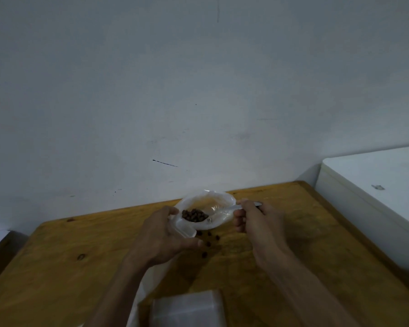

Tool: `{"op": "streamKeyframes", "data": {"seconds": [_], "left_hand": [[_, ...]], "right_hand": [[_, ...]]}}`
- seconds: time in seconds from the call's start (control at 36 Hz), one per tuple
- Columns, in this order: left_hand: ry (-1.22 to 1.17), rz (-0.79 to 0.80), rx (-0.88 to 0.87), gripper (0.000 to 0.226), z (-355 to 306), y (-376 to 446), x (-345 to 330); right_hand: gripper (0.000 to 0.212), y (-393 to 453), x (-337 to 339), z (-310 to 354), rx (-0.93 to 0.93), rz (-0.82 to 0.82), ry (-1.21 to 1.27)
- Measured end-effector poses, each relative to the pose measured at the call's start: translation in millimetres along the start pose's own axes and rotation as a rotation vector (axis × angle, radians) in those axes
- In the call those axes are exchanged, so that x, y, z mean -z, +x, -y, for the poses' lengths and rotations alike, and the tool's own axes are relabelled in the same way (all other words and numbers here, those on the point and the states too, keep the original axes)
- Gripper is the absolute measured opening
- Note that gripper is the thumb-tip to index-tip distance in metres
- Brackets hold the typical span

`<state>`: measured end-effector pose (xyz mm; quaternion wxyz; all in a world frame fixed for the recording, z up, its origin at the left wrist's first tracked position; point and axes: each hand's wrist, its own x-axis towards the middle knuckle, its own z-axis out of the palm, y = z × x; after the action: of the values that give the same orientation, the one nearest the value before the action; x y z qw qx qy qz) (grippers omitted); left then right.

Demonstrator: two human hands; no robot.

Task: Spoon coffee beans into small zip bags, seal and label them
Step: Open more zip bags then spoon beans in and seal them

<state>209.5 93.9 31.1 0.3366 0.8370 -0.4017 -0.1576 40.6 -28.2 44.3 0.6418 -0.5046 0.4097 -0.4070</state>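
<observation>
- The left hand is curled around a small clear zip bag, thumb down by its near edge, holding it up just above the wooden table.
- The right hand pinches the handle of a white plastic spoon, fingers wrapped round it; the bowl end points left toward the bag.
- The spoon's got a little heap of coffee beans on it, sitting right at the mouth of the zip bag.
- Behind the spoon there's a bigger crumpled clear plastic bag lying open on the table.
- A few spilled beans are scattered on the wood between the two hands, pretty much under the bag.
- Closer to the person, at the bottom edge, sits a stack of empty zip bags, kinda blurry.
- A white cabinet stands just beside the table on the right, and a plain white wall is behind everything.
</observation>
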Motion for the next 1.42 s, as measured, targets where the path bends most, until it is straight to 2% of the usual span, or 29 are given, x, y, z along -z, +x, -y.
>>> {"op": "streamKeyframes", "data": {"seconds": [0.11, 0.22, 0.28, 0.36, 0.44, 0.58, 0.69, 0.94, 1.06, 1.14, 1.42], "left_hand": [[-0.016, -0.008, -0.048, 0.116, -1.3, -8.0, 6.0], [-0.043, -0.039, -0.099, 0.1, -3.6, -14.1, 8.2], [-0.063, -0.064, -0.1, 0.094, -3.9, -16.4, 8.5], [-0.086, -0.09, -0.104, 0.092, -2.2, -19.1, 8.6], [-0.147, -0.123, -0.097, 0.092, -0.3, -20.7, 8.6], [-0.136, -0.133, -0.065, 0.104, 1.9, -20.6, 13.0], [-0.089, -0.091, -0.054, 0.103, 0.1, -17.3, 14.7], [0.024, 0.033, -0.009, 0.104, -0.4, -4.4, 8.7], [0.046, 0.055, 0.013, 0.104, -0.5, 1.1, 4.3], [0.064, 0.029, 0.023, 0.106, 0.7, 2.8, 0.0], [0.001, 0.01, 0.084, 0.113, 8.1, 4.6, -8.0]], "right_hand": [[0.013, -9.3, -4.2, 8.5, 0.03, 0.049, -0.013], [0.017, -19.6, -10.7, 15.9, 0.133, 0.116, -0.112], [0.016, -25.3, -14.3, 17.2, 0.258, 0.156, -0.219], [0.018, -34.0, -18.9, 16.8, 0.544, 0.25, -0.434], [0.019, -40.7, -21.4, 15.4, 0.718, 0.322, -0.509], [0.013, -38.1, -12.1, 16.7, 0.791, 0.173, -0.406], [0.012, -17.0, 0.0, 9.8, 0.834, 0.069, -0.514], [0.013, 23.1, 2.6, -12.2, 0.774, 0.129, -0.746], [0.015, 32.1, 1.3, -8.4, 0.67, 0.185, -0.767], [0.013, 38.6, 1.9, -8.6, 0.591, 0.152, -0.782], [0.027, 30.5, 1.7, -34.8, 0.174, -0.063, -0.393]]}}
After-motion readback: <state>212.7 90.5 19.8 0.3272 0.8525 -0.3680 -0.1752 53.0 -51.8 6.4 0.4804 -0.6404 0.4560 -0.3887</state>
